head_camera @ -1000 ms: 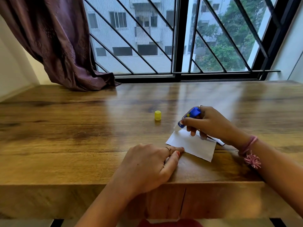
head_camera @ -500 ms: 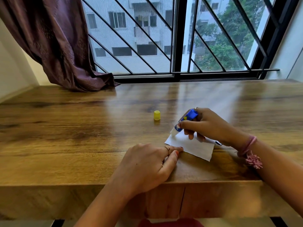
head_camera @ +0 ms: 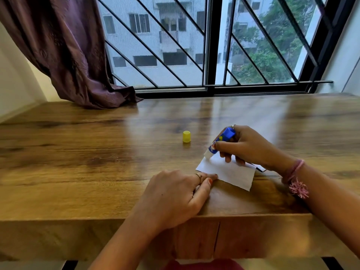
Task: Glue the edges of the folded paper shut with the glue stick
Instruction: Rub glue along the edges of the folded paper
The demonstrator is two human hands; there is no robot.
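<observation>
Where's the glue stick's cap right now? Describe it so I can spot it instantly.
Start at the wooden table under the barred window. The cap stands upright by itself on the bare wood, left of the right hand holding the blue glue stick. It is the only small yellow thing there, touching neither paper nor hand.

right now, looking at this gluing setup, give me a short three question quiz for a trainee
1. True or false: the glue stick is capped.
2. Which hand pins the folded paper at its near left edge? A) left hand B) right hand
3. Fill in: the yellow cap stands on the ____, apart from the paper.

Key
1. False: the white tip is bare and touches the paper's far left corner.
2. A
3. Table
</observation>
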